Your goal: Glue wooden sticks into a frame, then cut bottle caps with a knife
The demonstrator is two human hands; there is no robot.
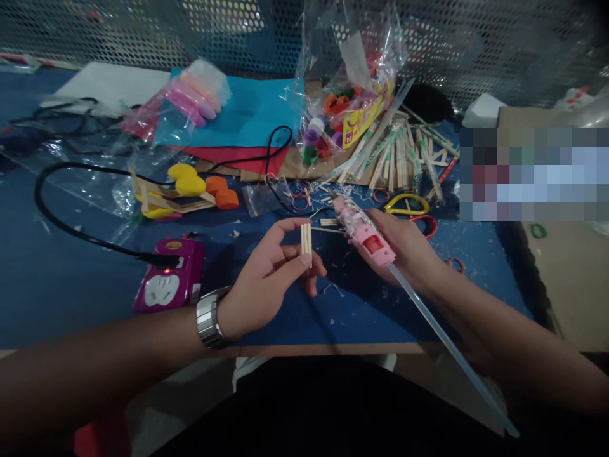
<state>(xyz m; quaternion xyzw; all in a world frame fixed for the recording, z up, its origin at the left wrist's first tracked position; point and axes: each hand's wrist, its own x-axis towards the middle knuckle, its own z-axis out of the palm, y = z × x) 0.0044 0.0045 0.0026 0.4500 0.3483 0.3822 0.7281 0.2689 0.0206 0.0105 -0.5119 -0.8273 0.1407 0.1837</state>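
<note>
Between the thumb and index finger of my left hand [266,279] stands a small bundle of short wooden sticks [306,245], held upright side by side. My right hand [399,241] is wrapped round a pink glue gun [364,231], its nozzle pointing up and to the left. A long clear glue stick [442,339] sticks out of the gun's rear toward the lower right. The gun and the stick bundle are apart. More short sticks [329,222] lie on the blue table between the hands, partly behind the gun.
A purple power box [172,276] with a black cable stands left. Behind it are yellow and orange shapes on sticks [185,190]. Farther back lie blue paper [252,111], a bag of colourful tubs [333,120] and wrapped sticks [392,155]. Scissors [406,204] and cardboard [571,273] are right.
</note>
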